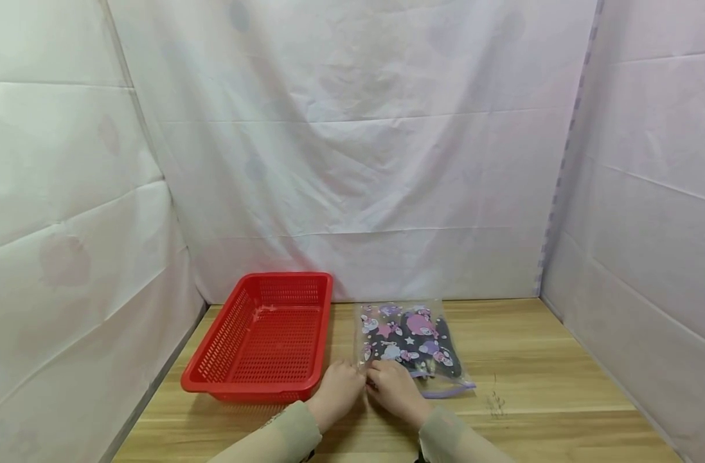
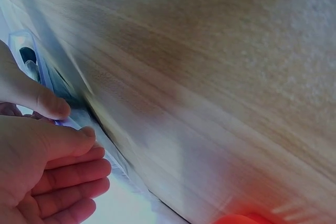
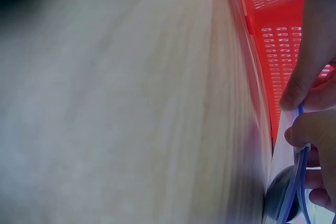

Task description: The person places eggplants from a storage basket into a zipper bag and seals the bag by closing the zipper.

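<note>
both hands sit nearest the near edge of the wooden surface (image 1: 537, 360), side by side and almost touching. left hand (image 1: 339, 391) and right hand (image 1: 394, 390) each pinch the near left corner of a clear zip bag (image 1: 411, 344), thumb and fingers closed on its purple sealing strip; the left wrist view shows a thumb tip (image 2: 51, 103) pressed on that strip, and the right wrist view shows fingers (image 3: 310, 129) curled round the blue-purple edge. the bag lies flat toward the middle of the surface, just right of a red basket (image 1: 263, 334), apart from it by a narrow gap. inside the bag is dark fabric printed with pink and white cartoon figures.

by the look of it, the step in hand is working the zip closure at its starting corner. the next move likely calls for a steady pinch run along the strip toward the right end, with one hand anchoring the corner so the bag does not slide.
</note>
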`<state>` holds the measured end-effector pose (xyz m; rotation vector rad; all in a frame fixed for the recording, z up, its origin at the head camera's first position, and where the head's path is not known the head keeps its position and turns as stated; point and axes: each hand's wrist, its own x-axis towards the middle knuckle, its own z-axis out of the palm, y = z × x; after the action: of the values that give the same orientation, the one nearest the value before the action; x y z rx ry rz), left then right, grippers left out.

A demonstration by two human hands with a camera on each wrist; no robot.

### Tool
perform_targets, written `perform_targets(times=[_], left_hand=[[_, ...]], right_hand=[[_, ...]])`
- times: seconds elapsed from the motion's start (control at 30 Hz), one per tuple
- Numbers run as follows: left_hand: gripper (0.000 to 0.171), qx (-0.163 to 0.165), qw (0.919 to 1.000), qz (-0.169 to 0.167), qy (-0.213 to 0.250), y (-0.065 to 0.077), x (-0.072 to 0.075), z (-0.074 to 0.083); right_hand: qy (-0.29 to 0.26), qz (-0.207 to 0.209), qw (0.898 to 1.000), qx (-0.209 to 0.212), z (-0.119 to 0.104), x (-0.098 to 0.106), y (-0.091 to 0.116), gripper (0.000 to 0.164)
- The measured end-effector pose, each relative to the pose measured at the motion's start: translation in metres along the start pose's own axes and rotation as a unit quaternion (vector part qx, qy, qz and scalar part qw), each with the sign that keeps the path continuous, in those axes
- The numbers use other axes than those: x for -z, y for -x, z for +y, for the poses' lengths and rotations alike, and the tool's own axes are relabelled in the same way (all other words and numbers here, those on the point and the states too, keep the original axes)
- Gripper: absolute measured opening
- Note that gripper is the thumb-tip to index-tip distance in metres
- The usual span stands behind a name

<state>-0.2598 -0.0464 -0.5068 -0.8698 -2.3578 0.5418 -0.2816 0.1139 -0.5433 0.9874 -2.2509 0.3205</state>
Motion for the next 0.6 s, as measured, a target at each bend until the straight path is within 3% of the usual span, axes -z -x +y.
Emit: perform_targets(times=[0.23,0.6], left_hand=[[0.006,-0.001,0.9997,0.023,-0.008,-0.0003,-0.0034,0.0013],[0.013,-0.004,0.9999,0.001,-0.012,0.0004,-0.0011,0.0016]], right_hand=[[0.008,-0.006,1.0,-0.002,0.0005,0.0018,0.0012,0.019],[0.018,-0.011,1.0,0.0,0.0026,0.0024,0.0016,0.021]])
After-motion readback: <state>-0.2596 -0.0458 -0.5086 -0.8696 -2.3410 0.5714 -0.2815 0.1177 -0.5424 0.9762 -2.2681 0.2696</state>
